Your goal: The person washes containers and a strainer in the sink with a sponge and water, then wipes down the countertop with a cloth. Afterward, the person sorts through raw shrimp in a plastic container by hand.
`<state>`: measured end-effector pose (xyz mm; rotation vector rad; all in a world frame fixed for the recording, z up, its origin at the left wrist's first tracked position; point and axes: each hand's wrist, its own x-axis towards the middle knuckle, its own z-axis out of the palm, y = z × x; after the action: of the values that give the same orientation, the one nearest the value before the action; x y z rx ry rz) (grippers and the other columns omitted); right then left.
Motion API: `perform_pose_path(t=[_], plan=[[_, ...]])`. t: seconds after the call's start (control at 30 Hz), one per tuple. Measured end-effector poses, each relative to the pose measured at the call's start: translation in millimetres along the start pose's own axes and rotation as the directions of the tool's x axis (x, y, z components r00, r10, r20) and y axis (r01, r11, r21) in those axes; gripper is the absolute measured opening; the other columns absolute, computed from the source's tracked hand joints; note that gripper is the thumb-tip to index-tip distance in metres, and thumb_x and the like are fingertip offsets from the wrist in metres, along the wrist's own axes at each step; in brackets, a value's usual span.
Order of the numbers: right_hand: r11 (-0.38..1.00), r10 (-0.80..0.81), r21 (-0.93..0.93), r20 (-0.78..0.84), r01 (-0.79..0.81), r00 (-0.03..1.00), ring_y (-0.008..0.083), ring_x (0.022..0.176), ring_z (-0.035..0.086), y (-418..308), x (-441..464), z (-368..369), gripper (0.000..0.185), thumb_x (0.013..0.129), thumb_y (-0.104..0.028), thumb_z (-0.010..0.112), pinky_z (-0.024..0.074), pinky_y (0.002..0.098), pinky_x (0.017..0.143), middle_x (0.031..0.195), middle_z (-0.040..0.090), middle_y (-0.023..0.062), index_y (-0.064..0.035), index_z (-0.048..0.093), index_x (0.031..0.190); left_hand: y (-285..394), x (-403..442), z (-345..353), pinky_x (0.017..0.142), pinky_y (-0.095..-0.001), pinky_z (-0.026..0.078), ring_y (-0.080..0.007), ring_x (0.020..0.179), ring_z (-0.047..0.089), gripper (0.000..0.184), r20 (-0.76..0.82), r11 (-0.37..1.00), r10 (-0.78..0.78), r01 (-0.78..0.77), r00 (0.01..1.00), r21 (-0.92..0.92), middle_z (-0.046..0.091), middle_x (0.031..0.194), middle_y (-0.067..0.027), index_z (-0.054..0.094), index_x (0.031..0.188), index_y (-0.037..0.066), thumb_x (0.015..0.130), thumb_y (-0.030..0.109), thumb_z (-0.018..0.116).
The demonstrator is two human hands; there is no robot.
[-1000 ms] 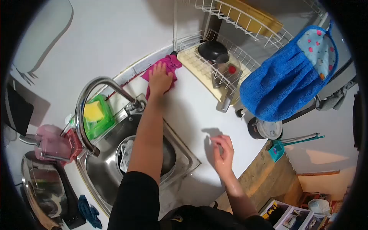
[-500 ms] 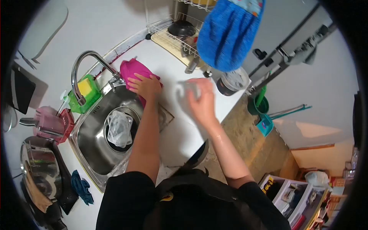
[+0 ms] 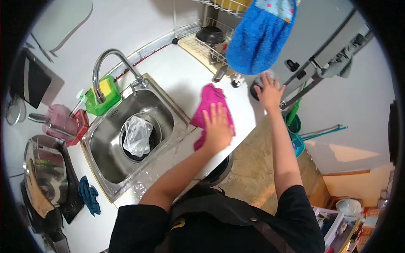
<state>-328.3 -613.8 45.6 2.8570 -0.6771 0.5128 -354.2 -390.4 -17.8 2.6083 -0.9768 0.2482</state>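
Head view: spreading the left hand [image 3: 218, 128] with parted fingers over creased, matte magenta cloth [image 3: 212, 99], now flattened on the smooth white counter [image 3: 168, 63] between shiny steel sink [image 3: 105, 147] and counter edge, no longer bunched beside the arched chrome tap [image 3: 113, 52]. Having left mid-air, reaching the right hand [image 3: 270, 95], with splayed fingers, to the round, dark-sided tub [image 3: 254, 90]; cannot tell whether touching its lid.

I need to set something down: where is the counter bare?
Widest patch: white counter between sink, pink cloth and cream tray. A narrower one separates the cloth from the dark tub under the right hand. Crowded: left of the sink, with pink jug, metal pot and teal cloth.
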Motion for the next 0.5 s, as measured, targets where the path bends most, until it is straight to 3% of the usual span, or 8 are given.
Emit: perform_pose_path(t=[0.1, 0.17, 0.3, 0.37, 0.4, 0.5], plan=[[1.000, 0.013, -0.009, 0.028, -0.013, 1.000, 0.0364, 0.127, 0.030, 11.6, 22.1, 11.5, 0.054, 0.082, -0.037, 0.055, 0.0183, 0.0643, 0.098, 0.139, 0.034, 0.0021, -0.0224, 0.038, 0.131, 36.5, 12.2, 10.9, 0.102, -0.0610, 0.000, -0.0452, 0.132, 0.001, 0.067, 0.156, 0.995, -0.012, 0.026, 0.988, -0.092, 0.010, 0.145, -0.0213, 0.022, 0.137, 0.000, 0.084, 0.036, 0.040], [1.000, 0.026, -0.004, 0.053, -0.026, 0.998, 0.0364, 0.127, 0.029, 15.5, 35.9, 15.7, 0.054, 0.082, -0.037, 0.055, 0.0185, 0.0644, 0.098, 0.139, 0.034, 0.0021, -0.0227, 0.038, 0.131, 38.5, 24.1, 7.7, 0.102, -0.0612, 0.000, -0.0460, 0.131, 0.001, 0.066, 0.178, 0.992, -0.050, 0.069, 0.983, -0.102, 0.009, 0.145, -0.0210, 0.022, 0.137, 0.002, 0.084, 0.038, 0.039], [1.000, 0.019, 0.016, 0.059, -0.020, 0.998, 0.0376, 0.128, 0.026, 18.5, 39.8, 16.7, 0.061, 0.077, -0.031, 0.058, 0.0172, 0.0641, 0.099, 0.140, 0.032, 0.0036, -0.0194, 0.035, 0.133, -13.9, 42.7, 8.4, 0.102, -0.0620, 0.006, -0.0468, 0.130, 0.009, 0.070, 0.004, 0.980, -0.188, 0.188, 0.982, -0.069, 0.020, 0.142, -0.0216, 0.029, 0.135, 0.003, 0.080, 0.039, 0.050], [0.998, 0.002, 0.060, 0.087, -0.008, 0.996, 0.0379, 0.130, 0.020, 17.5, 36.0, 4.1, 0.069, 0.072, -0.028, 0.059, 0.0129, 0.0624, 0.101, 0.142, 0.027, 0.0092, -0.0139, 0.032, 0.135, -56.4, 58.0, -2.9, 0.104, -0.0581, 0.007, -0.0457, 0.129, 0.013, 0.069, -0.026, 0.954, -0.298, 0.297, 0.954, -0.052, 0.023, 0.141, -0.0208, 0.033, 0.133, 0.001, 0.078, 0.039, 0.050], [0.992, 0.006, 0.123, 0.046, -0.012, 0.999, 0.0382, 0.132, 0.014, 15.0, 32.6, -4.9, 0.072, 0.070, -0.026, 0.059, 0.0084, 0.0596, 0.104, 0.140, 0.026, 0.0159, -0.0086, 0.031, 0.134, -76.0, 64.5, -3.6, 0.104, -0.0578, 0.007, -0.0457, 0.129, 0.014, 0.068, -0.096, 0.941, -0.335, 0.338, 0.937, 0.010, 0.024, 0.140, -0.0211, 0.033, 0.133, 0.001, 0.078, 0.039, 0.049], [0.903, 0.094, 0.428, -0.284, 0.038, 0.954, 0.0398, 0.130, 0.016, 20.2, 27.7, -16.3, 0.070, 0.070, -0.024, 0.057, 0.0093, 0.0546, 0.105, 0.137, 0.027, 0.0193, -0.0064, 0.031, 0.133, -133.6, 89.6, -4.7, 0.103, -0.0576, 0.008, -0.0448, 0.130, 0.015, 0.066, -0.214, 0.876, -0.451, 0.476, 0.867, 0.083, 0.026, 0.140, -0.0208, 0.032, 0.133, 0.002, 0.080, 0.038, 0.047]])
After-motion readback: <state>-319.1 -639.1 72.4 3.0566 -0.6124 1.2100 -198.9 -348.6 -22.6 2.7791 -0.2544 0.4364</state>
